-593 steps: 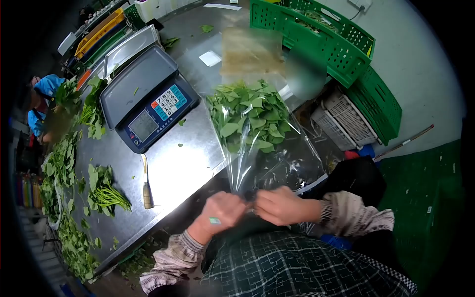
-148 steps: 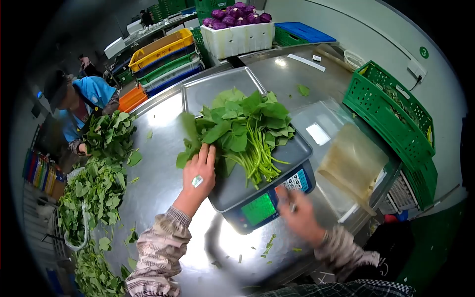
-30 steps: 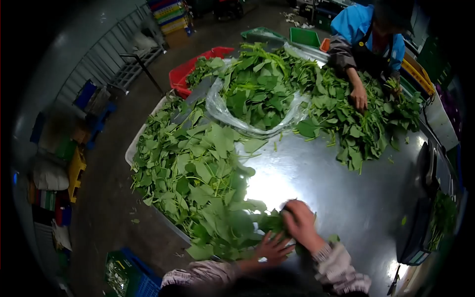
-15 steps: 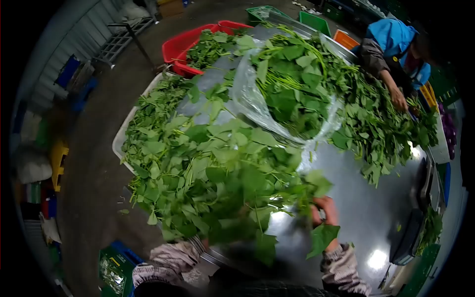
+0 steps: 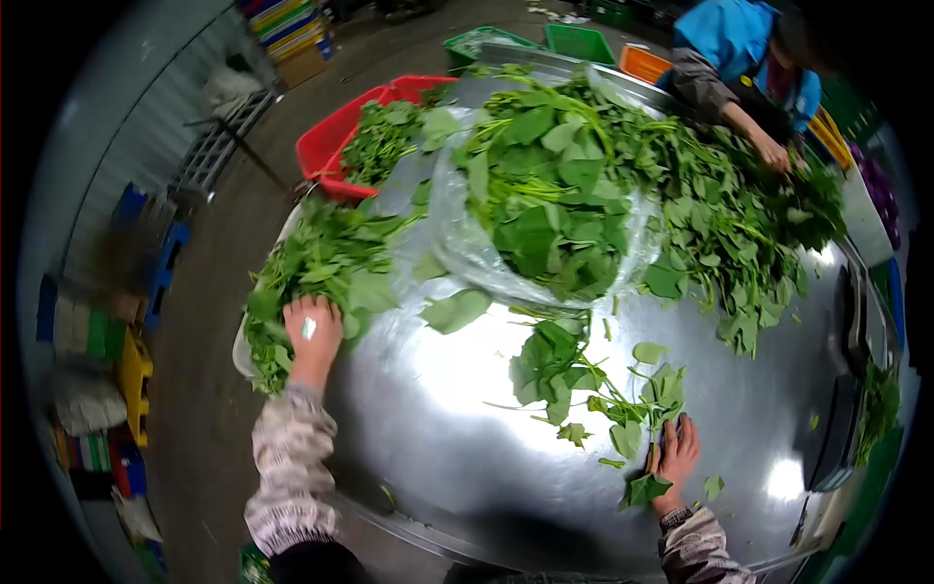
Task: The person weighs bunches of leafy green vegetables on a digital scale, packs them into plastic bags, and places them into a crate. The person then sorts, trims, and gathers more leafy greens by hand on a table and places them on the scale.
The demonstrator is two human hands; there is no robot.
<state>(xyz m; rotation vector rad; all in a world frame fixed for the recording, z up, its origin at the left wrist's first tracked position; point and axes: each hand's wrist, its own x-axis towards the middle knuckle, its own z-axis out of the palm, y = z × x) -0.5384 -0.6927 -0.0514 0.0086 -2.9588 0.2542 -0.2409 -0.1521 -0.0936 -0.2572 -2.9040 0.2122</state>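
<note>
My left hand (image 5: 314,336) reaches to the left edge of the metal table, its back up and its fingertips sunk in a heap of green leafy stems (image 5: 336,255). Whether those fingers grip any stems is hidden. On the right, my right hand (image 5: 675,457) rests low on the table (image 5: 438,419), fingers slightly spread, beside a few loose leafy sprigs (image 5: 632,404). One leaf lies against its thumb side. Between the hands and farther back, a clear plastic bag (image 5: 462,248) lies open around a big bunch of leaves (image 5: 559,219).
Across the table at the back right, a person in blue (image 5: 725,44) handles more leafy stems (image 5: 725,214). A red crate (image 5: 336,136) with greens stands at the far left corner. The dark scale (image 5: 839,433) is at the right edge. Green crates (image 5: 579,44) stand behind.
The leaf pile near the front left has shifted back toward the table's left edge, baring metal. My left hand has moved forward and left onto it; my right hand has come lower and opened.
</note>
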